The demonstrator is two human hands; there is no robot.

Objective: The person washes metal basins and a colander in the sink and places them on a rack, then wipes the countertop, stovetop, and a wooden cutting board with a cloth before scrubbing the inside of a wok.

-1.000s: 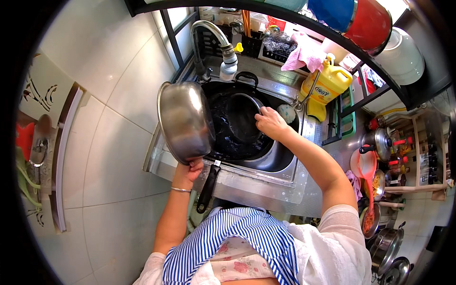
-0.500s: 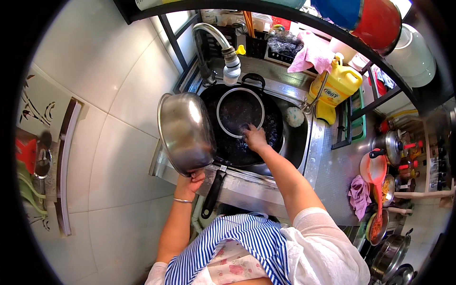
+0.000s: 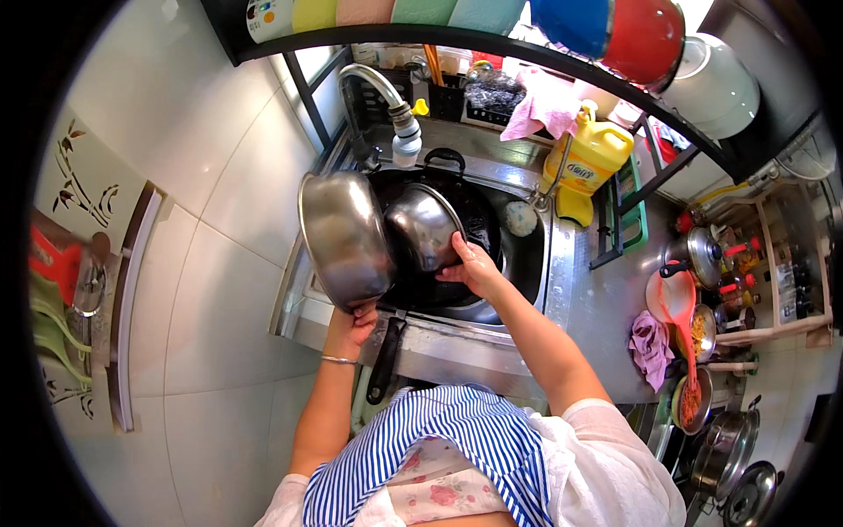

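Observation:
My left hand (image 3: 356, 323) grips the lower rim of a large stainless steel basin (image 3: 344, 237), held tilted on its side over the sink's left edge. In my right hand (image 3: 474, 266) is the rim of a smaller steel bowl (image 3: 425, 232), tipped so that its rounded outside shows. The bowl is right beside the basin, above a black wok (image 3: 482, 220); whether the two vessels touch I cannot tell. The wok sits in the steel sink (image 3: 537, 263), its long black handle (image 3: 384, 362) pointing toward me. A tap (image 3: 406, 136) with a white nozzle hangs over the wok's far side.
A white scrubber (image 3: 521, 219) lies at the sink's right. Behind it stand a yellow jug (image 3: 593, 158) and a yellow sponge (image 3: 573, 209). A black rack (image 3: 492, 44) with cups spans overhead. On the right counter are a purple cloth (image 3: 650, 350) and a red ladle (image 3: 685, 329).
My right hand has lifted the small bowl out of the wok and turned it on its side toward the basin. The left hand still holds the basin. The view has shifted slightly.

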